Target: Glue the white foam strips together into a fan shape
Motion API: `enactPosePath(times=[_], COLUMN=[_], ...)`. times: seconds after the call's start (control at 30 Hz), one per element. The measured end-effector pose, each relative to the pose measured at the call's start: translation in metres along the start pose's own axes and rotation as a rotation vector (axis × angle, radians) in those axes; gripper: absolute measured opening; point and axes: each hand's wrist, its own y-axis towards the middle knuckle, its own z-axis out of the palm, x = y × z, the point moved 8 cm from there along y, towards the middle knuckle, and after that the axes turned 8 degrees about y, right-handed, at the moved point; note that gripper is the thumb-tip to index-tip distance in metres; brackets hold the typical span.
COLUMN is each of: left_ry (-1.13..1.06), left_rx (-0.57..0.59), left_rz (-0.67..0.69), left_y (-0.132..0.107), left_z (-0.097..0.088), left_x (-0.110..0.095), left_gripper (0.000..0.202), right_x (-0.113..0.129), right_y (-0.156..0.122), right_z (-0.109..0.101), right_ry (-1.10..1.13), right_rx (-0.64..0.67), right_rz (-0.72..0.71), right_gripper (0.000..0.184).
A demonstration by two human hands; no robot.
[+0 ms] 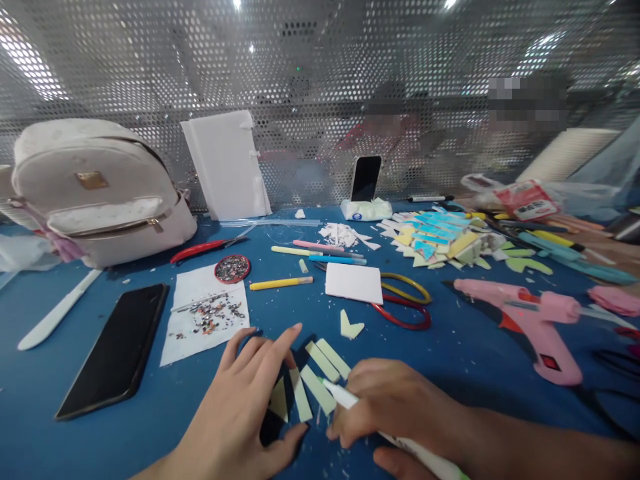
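My left hand (245,407) lies on the blue table with its fingers spread flat, pressing on the near end of several pale yellow foam strips (320,373). Just right of the strips, my right hand (400,407) is closed round a white pen-like tool (340,395), whose tip touches them. A small pale yellow heart-shaped piece (350,327) lies just beyond the strips.
A black phone (115,350) and white paper with glitter (205,313) lie to the left, with a backpack (100,187) behind them. To the right are scissors (405,300), a white card (354,283), a pink glue gun (530,320) and a pile of foam scraps (440,240). People sit behind the mesh screen.
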Motion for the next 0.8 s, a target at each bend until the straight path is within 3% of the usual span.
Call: enactPosePath(times=[0.17, 0.27, 0.4, 0.53, 0.67, 0.8], left_ry=[0.03, 0.036, 0.049, 0.022, -0.043, -0.106], left_rx=[-0.008, 0.0, -0.012, -0.002, 0.042, 0.052], left_rz=[-0.055, -0.064, -0.052, -0.03, -0.024, -0.022], left_y=[-0.001, -0.001, -0.001, 0.0, 0.002, 0.005], left_z=[-0.003, -0.003, -0.004, -0.006, -0.004, -0.003], left_x=[0.001, 0.002, 0.005, 0.008, 0.011, 0.008], left_gripper=[0.095, 0.093, 0.092, 0.093, 0.09, 0.094], right_x=[0.002, 0.007, -0.008, -0.025, -0.036, -0.038], right_y=[-0.002, -0.003, 0.002, 0.011, 0.011, 0.009], right_z=[0.002, -0.007, -0.022, -0.024, -0.023, -0.025], right_ry=[-0.012, -0.005, -0.095, -0.119, -0.162, -0.139], right_rx=[0.063, 0.002, -0.115, -0.058, 0.022, -0.01], right_rz=[-0.013, -0.067, 0.074, 0.173, 0.278, 0.344], right_gripper=[0.022, 0.026, 0.032, 0.046, 0.037, 0.033])
